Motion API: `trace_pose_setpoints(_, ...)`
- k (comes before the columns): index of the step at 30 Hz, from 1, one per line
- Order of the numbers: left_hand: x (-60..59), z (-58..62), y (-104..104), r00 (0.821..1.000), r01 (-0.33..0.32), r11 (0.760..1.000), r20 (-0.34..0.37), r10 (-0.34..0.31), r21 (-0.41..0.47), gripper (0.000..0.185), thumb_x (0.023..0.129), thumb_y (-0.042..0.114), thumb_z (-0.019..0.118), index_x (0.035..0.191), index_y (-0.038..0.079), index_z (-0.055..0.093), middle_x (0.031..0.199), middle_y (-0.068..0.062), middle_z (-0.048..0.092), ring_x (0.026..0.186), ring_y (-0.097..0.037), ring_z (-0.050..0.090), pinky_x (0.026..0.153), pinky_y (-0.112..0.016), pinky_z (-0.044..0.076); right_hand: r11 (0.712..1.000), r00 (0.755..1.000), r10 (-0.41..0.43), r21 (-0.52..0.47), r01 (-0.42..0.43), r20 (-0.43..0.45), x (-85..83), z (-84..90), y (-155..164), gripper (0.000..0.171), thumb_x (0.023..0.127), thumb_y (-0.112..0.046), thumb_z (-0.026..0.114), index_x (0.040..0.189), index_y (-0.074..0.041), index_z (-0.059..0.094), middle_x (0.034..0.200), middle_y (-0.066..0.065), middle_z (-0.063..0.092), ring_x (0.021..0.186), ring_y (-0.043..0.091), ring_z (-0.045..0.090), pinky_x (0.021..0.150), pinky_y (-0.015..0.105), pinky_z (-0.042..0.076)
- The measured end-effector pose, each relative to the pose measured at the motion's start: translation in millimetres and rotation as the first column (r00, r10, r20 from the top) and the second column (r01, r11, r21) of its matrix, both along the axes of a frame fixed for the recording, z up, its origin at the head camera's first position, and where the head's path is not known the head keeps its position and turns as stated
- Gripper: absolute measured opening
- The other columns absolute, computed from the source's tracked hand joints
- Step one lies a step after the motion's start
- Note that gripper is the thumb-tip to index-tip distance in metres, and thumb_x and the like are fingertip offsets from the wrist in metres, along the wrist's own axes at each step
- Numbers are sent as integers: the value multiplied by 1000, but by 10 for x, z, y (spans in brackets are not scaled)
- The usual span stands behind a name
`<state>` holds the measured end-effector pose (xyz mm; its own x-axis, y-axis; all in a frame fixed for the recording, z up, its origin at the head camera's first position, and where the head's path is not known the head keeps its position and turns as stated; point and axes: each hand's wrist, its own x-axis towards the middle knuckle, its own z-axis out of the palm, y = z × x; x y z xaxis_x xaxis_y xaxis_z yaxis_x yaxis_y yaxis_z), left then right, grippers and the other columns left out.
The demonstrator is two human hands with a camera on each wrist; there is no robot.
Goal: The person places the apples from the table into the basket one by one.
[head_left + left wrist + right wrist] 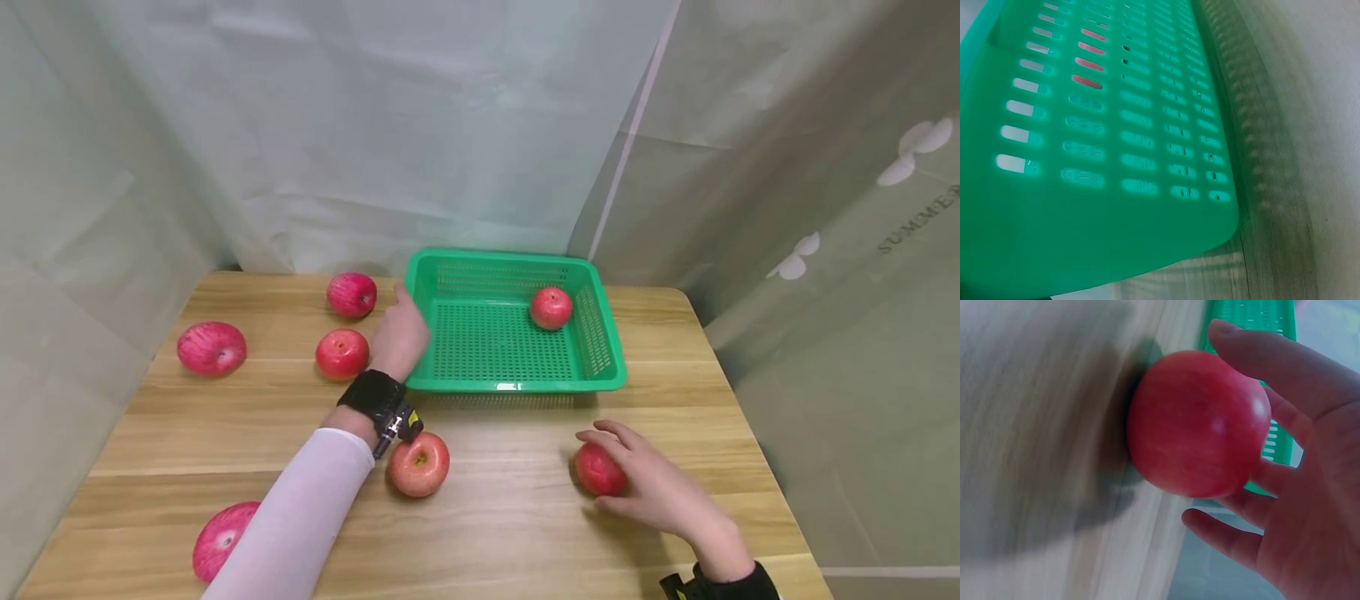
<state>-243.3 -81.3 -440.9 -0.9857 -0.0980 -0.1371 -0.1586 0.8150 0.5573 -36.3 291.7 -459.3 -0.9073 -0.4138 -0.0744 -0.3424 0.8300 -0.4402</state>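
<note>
A green plastic basket (pixel 600 333) stands at the back middle of the wooden table, with one red apple (pixel 551 307) inside it. My left hand (pixel 400 329) lies against the basket's left wall, fingers stretched forward and holding nothing. The left wrist view shows only the slotted basket wall (pixel 1085 187), blurred. My right hand (pixel 637 479) curls its fingers round a red apple (pixel 598 471) that rests on the table in front of the basket. In the right wrist view that apple (pixel 1197 422) fills the palm, with my fingers (pixel 1285 362) wrapped over it.
Loose red apples lie on the table (pixel 525 533): one (pixel 351 294) and another (pixel 342 353) left of the basket, one (pixel 212 347) far left, one (pixel 418 464) by my left wrist, one (pixel 221 537) at the front left. Curtains close off the back and sides.
</note>
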Motion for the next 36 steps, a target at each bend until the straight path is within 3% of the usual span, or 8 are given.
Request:
trace_pose_setpoints(10,3,16,8,1000,4,1000,8,-4,11,72,108,11,41,168,-2,3,101,-25,63,90,-40,68,69,-49,55,999,999,-15,30,13,37,-28,-112,-42,84,80,-26,96,153,-31,56,153,12,52,131,38,57,92,58,59)
trace_pose_setpoints(18,19,25,5,1000,1,1000,12,-1,19,73,108,12,40,169,-2,2,103,-25,62,90,-39,67,68,-47,54,1000,1000,-16,16,16,-6,-35,-180,-108,63,78,-21,96,133,-28,66,137,3,56,119,28,58,88,48,58)
trace_pose_setpoints(25,32,-3,-8,1000,2,1000,12,-2,3,71,108,12,40,168,-3,4,106,-27,62,92,-40,67,71,-50,55,997,998,-60,-40,59,-20,0,-235,-170,62,73,-11,95,123,-31,66,132,0,55,117,30,56,89,49,56)
trace_pose_setpoints(36,6,-34,-10,1000,14,1000,-7,-14,7,69,108,11,40,167,-5,6,106,-28,62,93,-40,68,75,-52,57,988,989,-148,-51,147,-2,1,-275,-226,62,69,-8,97,117,-32,67,131,-2,55,118,29,56,90,48,55)
